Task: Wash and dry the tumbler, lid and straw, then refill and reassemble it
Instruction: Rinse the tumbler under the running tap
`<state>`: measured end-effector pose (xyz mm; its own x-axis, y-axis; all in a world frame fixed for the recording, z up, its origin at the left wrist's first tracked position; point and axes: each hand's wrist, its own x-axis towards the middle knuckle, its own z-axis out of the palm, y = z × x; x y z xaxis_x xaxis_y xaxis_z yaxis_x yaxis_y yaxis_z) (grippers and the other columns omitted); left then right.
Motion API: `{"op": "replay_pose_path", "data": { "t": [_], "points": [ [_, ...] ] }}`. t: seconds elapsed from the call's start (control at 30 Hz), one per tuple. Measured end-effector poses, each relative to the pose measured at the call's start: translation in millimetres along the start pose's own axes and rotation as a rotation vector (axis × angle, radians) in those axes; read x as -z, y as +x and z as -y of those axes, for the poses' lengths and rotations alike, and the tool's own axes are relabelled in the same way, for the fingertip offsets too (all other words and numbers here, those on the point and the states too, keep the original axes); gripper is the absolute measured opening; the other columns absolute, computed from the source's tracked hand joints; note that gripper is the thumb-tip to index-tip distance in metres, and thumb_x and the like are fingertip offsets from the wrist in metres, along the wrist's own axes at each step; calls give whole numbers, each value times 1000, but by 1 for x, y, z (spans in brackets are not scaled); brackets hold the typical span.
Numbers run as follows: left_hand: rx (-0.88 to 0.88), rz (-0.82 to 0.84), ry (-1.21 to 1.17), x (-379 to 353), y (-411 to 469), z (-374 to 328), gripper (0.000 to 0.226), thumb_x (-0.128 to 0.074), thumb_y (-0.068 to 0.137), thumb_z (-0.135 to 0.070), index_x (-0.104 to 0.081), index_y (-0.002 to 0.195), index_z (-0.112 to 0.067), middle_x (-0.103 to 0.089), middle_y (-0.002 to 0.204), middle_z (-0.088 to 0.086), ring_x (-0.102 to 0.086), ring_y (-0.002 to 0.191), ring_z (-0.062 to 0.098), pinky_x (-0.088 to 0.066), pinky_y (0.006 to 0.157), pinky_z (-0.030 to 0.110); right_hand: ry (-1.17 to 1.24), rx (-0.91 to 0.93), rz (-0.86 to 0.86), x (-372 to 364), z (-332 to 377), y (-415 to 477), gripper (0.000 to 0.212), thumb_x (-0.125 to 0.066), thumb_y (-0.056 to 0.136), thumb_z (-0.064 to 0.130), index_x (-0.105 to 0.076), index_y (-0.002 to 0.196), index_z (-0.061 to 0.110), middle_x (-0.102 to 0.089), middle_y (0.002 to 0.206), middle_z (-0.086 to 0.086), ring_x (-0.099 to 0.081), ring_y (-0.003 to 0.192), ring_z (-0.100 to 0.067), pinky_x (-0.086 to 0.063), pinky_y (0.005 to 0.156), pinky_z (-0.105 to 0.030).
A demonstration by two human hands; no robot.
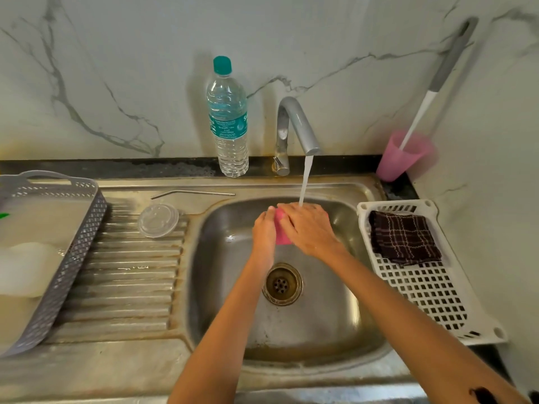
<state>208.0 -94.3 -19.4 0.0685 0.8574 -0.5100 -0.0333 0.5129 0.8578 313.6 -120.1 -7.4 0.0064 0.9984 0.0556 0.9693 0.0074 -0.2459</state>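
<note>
Over the steel sink basin (320, 322) I hold a pink tumbler (281, 236) under the running tap (294, 126). My left hand (264, 231) grips its left side. My right hand (306, 228) lies curled over its top and right side, and the water stream lands on that hand. Most of the tumbler is hidden between my hands. A clear round lid (158, 220) lies flat on the ribbed drainboard (122, 275). A bent metal straw (192, 193) lies behind the lid along the sink's back ledge.
A water bottle with a teal cap (228, 118) stands left of the tap. A grey basket (52, 258) sits at the left. At the right a white rack (431, 287) holds a dark checked cloth (404, 239). A pink cup (404, 156) holds a long brush (437, 83).
</note>
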Motion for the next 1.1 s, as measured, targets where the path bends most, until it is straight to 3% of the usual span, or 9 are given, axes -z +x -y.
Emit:
{"op": "replay_pose_path", "data": {
  "t": [0.07, 0.17, 0.27, 0.33, 0.5, 0.67, 0.87, 1.0, 1.1],
  "points": [
    [-82, 48, 93, -4, -3, 0, 34, -45, 102, -33, -66, 110, -8, -67, 103, 11, -60, 88, 19, -46, 66, 25, 141, -215, 198, 11, -5, 15, 45, -24, 101, 41, -62, 106, 17, -66, 103, -8, -63, 96, -26, -46, 80, -37],
    [-136, 25, 212, -10, -3, -1, 28, -43, 102, -32, -65, 105, -15, -63, 99, 4, -58, 90, 20, -45, 70, 28, 356, -428, 388, 21, -11, 26, 50, -24, 102, 43, -62, 97, 11, -63, 95, -10, -62, 93, -29, -49, 83, -41],
    [26, -90, 43, -11, 0, -5, 32, -42, 103, -34, -61, 113, -10, -63, 108, 6, -60, 100, 23, -45, 79, 32, -92, -80, 60, 4, 6, 4, 35, -31, 103, 31, -62, 103, 14, -68, 97, -7, -65, 92, -26, -52, 82, -40],
    [26, -72, 15, -6, 0, -6, 29, -44, 102, -34, -62, 113, -14, -64, 107, 5, -60, 99, 21, -46, 76, 31, -66, -28, -69, 0, 13, -9, 35, -30, 102, 33, -62, 105, 19, -69, 96, -2, -64, 88, -20, -49, 79, -34],
    [-128, 121, 255, 2, 0, -11, 22, -48, 100, -34, -61, 111, -20, -61, 103, 0, -59, 93, 17, -49, 80, 30, 508, -562, 318, 15, -6, 22, 50, -24, 100, 51, -60, 98, 17, -63, 93, -8, -60, 84, -23, -46, 77, -35],
    [-11, 19, 148, 1, 5, -23, 34, -48, 97, -38, -70, 109, -15, -71, 104, 8, -66, 98, 24, -54, 89, 41, -109, -122, -162, -12, 27, -3, 29, -34, 101, 33, -59, 105, 17, -67, 95, -3, -63, 87, -23, -48, 79, -37],
    [-132, 145, 290, 11, 5, -22, 28, -55, 94, -37, -69, 107, -16, -67, 104, 7, -65, 94, 25, -52, 85, 40, 1010, -561, 601, 26, 0, 30, 35, -33, 101, 47, -54, 97, 19, -62, 89, -8, -62, 79, -21, -52, 78, -35],
    [-16, 9, 123, 13, 10, -16, 14, -55, 97, -33, -61, 97, -20, -63, 95, 3, -63, 91, 24, -53, 85, 39, 964, -461, 660, 27, -19, 27, 32, -41, 100, 48, -58, 99, 21, -67, 92, -7, -66, 83, -22, -55, 78, -37],
    [111, -99, -89, 12, 8, -5, 22, -52, 99, -29, -53, 82, -15, -59, 85, 7, -58, 74, 20, -49, 69, 33, 782, -401, 361, 17, -27, 17, 30, -47, 98, 46, -66, 105, 24, -67, 102, -2, -64, 92, -20, -54, 79, -34]
  ]
}}
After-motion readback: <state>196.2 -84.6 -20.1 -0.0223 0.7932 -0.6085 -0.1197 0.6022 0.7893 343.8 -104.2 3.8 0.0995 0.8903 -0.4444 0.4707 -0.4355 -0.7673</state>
